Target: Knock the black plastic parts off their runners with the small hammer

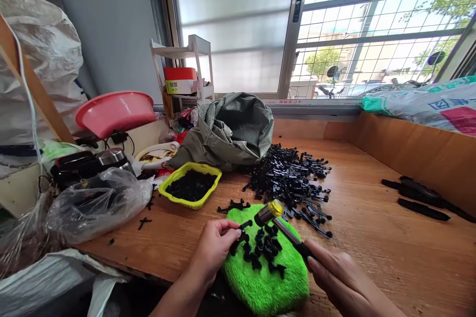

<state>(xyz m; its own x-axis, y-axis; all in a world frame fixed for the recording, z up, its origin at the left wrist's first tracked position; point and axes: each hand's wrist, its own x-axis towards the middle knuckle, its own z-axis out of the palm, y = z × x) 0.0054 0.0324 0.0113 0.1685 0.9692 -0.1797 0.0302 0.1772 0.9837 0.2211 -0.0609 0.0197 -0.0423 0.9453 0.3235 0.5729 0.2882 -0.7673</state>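
Note:
A green fluffy cushion (260, 285) lies at the table's front edge, with several small black parts (266, 245) on it. At its left side my left hand (217, 245) pinches a black plastic piece (245, 225) between thumb and fingers. My right hand (334, 272) is wrapped round the black handle of a small hammer (284, 232). The hammer's head, with a yellow translucent face, hangs over the cushion's upper part, just right of the pinched piece. Behind the cushion a large pile of long black plastic parts (290, 176) spreads over the wooden table (372, 252).
A yellow basket (219, 177) of black bits stands left of a grey-green sack (238, 131). Farther left are a clear plastic bag (107, 203) and a pink basin (117, 111). Dark tool-like objects (424, 193) lie at the right. A white shelf (182, 49) stands by the window.

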